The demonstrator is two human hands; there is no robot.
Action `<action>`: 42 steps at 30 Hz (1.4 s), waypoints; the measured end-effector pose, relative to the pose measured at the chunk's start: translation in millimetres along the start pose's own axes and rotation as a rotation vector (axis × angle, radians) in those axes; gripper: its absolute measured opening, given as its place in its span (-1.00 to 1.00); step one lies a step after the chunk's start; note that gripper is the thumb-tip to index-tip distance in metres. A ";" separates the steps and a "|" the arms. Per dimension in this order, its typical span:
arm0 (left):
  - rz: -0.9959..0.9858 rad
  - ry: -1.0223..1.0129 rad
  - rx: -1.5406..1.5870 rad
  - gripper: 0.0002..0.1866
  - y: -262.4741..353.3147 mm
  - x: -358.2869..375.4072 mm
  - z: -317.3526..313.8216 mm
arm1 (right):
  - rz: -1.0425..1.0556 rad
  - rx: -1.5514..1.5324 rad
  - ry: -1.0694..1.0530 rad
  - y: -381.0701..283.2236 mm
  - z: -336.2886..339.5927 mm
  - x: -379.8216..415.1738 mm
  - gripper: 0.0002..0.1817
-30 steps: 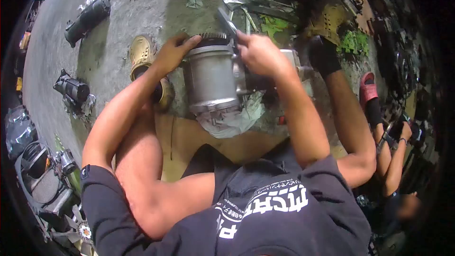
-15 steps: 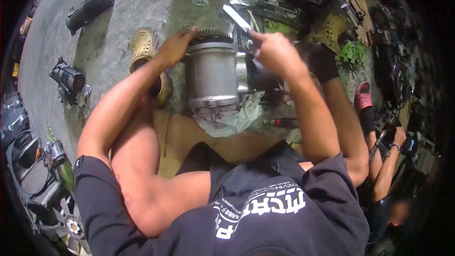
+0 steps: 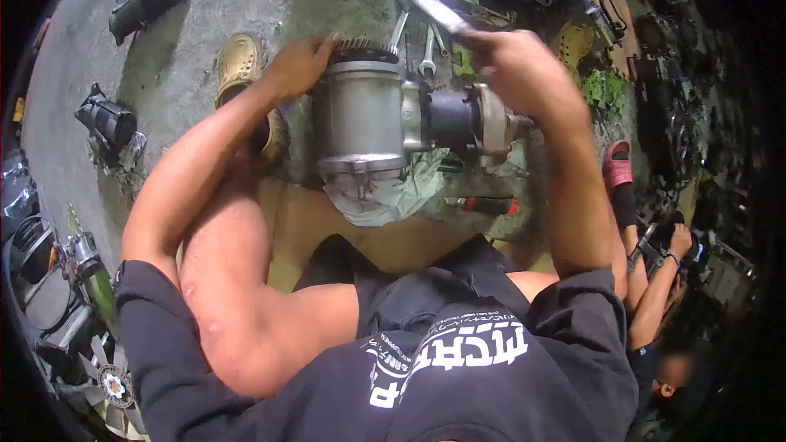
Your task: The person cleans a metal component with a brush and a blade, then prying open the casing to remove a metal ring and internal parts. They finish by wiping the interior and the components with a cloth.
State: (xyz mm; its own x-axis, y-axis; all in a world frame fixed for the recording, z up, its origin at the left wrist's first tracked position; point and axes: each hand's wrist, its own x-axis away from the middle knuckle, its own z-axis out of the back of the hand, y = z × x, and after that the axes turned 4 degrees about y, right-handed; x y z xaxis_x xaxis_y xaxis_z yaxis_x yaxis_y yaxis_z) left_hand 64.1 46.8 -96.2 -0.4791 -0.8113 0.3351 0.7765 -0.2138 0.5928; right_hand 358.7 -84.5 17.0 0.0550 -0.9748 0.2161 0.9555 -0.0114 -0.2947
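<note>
Between my legs stands a grey metal cylindrical housing (image 3: 362, 119) with a toothed gear (image 3: 365, 51) at its far end. My left hand (image 3: 296, 67) curls its fingers around the gear's left edge. My right hand (image 3: 524, 69), blurred, is closed on a flat, pale metal tool (image 3: 438, 8) held up at the right of the gear. The tool's exact kind cannot be made out. A dark side part (image 3: 454, 119) joins the housing's right side. Crumpled pale wrapping (image 3: 389, 196) lies under the near end.
Wrenches (image 3: 428, 53) lie on the floor beyond the housing. A tool with a red end (image 3: 483, 205) is near my right thigh. Dark cylindrical parts (image 3: 155, 2) sit at far left. At the right is another person's arm (image 3: 659, 295); machine parts crowd both sides.
My right hand has swung up and right with the tool, uncovering the dark side part. My left hand stays at the gear, and the view has shifted slightly.
</note>
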 end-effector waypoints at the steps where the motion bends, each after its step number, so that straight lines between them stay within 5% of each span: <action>1: -0.069 0.042 0.003 -0.32 -3.9 -2.7 -4.3 | 0.003 -0.083 0.144 4.9 13.0 22.0 -0.51; 3: -0.164 0.109 -0.002 -0.37 8.5 1.4 -1.4 | -0.004 -0.279 0.242 5.0 36.2 71.9 -0.55; 5: -0.299 0.104 -0.047 -0.39 11.0 -1.5 -2.7 | -0.110 -0.146 0.200 2.1 45.6 122.2 -0.47; 9: -0.234 0.017 -0.032 -0.39 8.4 -11.4 -16.8 | -0.263 -0.068 -0.105 15.9 -9.2 122.0 -0.34; 11: -0.177 0.052 0.020 -0.39 4.7 -12.2 -20.0 | -0.294 -0.121 0.163 39.5 -62.5 81.5 -0.38; 14: -0.216 0.075 0.011 -0.38 9.1 -6.7 -17.7 | -0.390 -0.065 0.007 43.6 -18.4 67.5 -0.45; 15: -0.212 0.077 0.012 -0.38 9.4 -8.0 -15.6 | -0.258 -0.110 0.101 48.1 -6.6 81.1 -0.48; 19: -0.188 0.033 0.035 -0.39 6.9 -9.7 -16.4 | -0.280 -0.401 0.266 -4.1 15.4 144.4 -0.48; 21: -0.194 0.036 0.025 -0.39 7.6 -9.2 -15.2 | -0.359 -0.136 -0.204 -20.6 11.3 143.5 -0.41; 24: -0.211 0.080 -0.004 -0.39 11.0 -4.5 -14.7 | -0.246 -0.177 0.116 -1.9 -86.7 103.8 -0.46; 29: -0.161 0.073 -0.011 -0.36 13.2 -0.9 -12.5 | -0.326 -0.419 0.181 -35.0 -20.6 122.4 -0.51; 31: -0.173 0.108 0.023 -0.37 6.7 -6.0 -16.5 | -0.072 -0.533 0.505 -45.2 -19.8 141.1 -0.47; 35: -0.136 0.197 0.142 -0.41 -11.8 -16.9 -21.7 | -0.182 -0.369 -0.094 -84.2 -67.3 140.9 -0.30; 37: -0.066 0.205 0.137 -0.42 -8.0 -15.0 -19.5 | -0.205 -0.232 0.074 -88.1 -138.3 115.2 -0.30; 42: 0.010 0.173 0.085 -0.43 2.8 -8.5 -18.6 | -0.192 -0.611 0.126 -74.3 -98.4 76.8 -0.32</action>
State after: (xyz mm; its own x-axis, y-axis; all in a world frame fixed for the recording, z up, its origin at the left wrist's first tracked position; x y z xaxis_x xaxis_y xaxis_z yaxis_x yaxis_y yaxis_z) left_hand 77.9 43.1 -111.0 -0.3885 -0.8962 0.2141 0.7397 -0.1648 0.6525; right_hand 263.4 -180.4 -36.1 -0.1706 -0.9610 0.2176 0.6063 -0.2765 -0.7456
